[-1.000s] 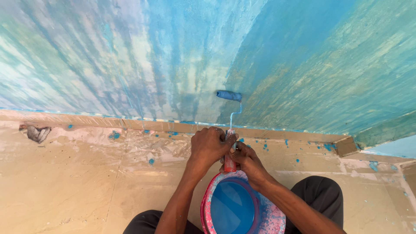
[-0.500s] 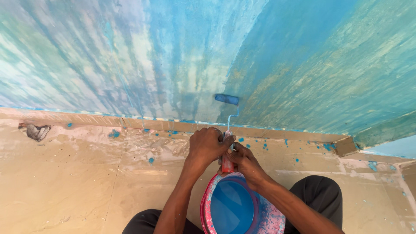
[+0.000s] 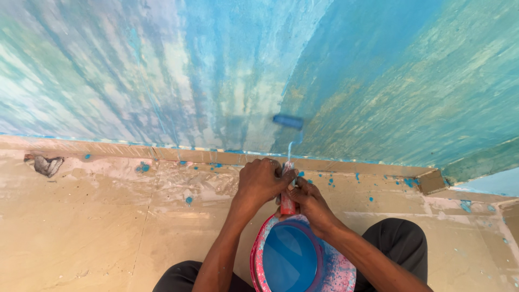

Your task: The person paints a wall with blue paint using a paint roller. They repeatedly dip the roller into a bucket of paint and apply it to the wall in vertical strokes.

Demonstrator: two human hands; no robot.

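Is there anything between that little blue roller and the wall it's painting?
Nothing visible. The roller lies against the blue wall above the skirting, and both hands, left hand and right hand, grip its red handle over the paint bucket.

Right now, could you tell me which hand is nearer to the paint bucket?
Right. The right hand sits just above the paint bucket rim; the left hand grips the roller handle higher up.

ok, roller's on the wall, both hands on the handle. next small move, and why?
Probably roll upward: the roller sits low on the wall, just above the baseboard, with streaky thin paint above it. Both the left hand and right hand grip the handle over the paint bucket.
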